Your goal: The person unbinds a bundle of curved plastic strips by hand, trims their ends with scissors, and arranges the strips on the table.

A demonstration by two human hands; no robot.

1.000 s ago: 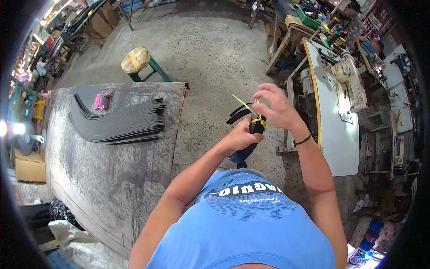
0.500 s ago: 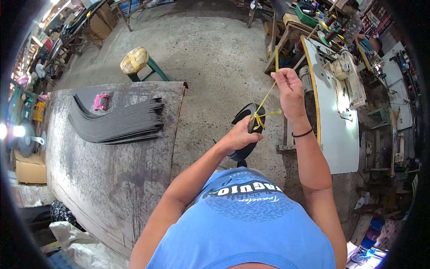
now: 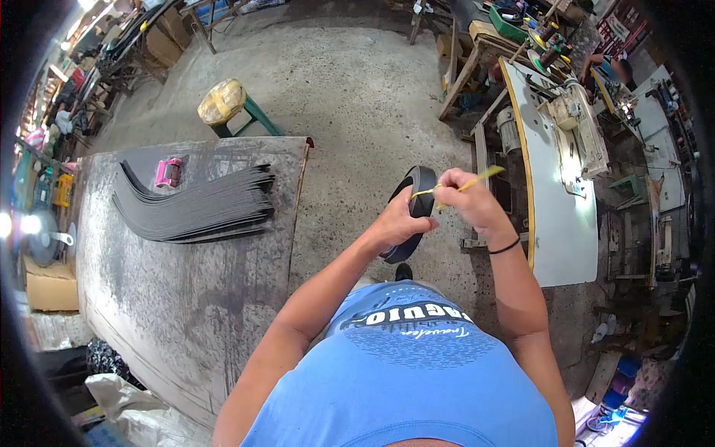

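A curved bundle of black strips (image 3: 423, 179) hangs above the floor in front of my shirt, with my left hand (image 3: 402, 222) closed round its left side. A thin yellow tie (image 3: 491, 172) runs across the bundle to my right hand (image 3: 469, 200), which pinches it just right of the bundle. The tie's loose end sticks out past my right fingers. On the grey table at the left lies a fanned stack of dark strips (image 3: 201, 206), with a pink object (image 3: 168, 173) just behind it.
The grey table (image 3: 179, 298) stands at my left, a stool with a taped seat (image 3: 222, 102) beyond it. A white sewing table (image 3: 555, 231) with a machine (image 3: 585, 134) is at my right. Farther right, a person (image 3: 620, 70) is at another table.
My right hand has come down from its raised position half a second ago, bringing the yellow tie close to the bundle. The bundle has turned in my left hand and shows more of its broad side.
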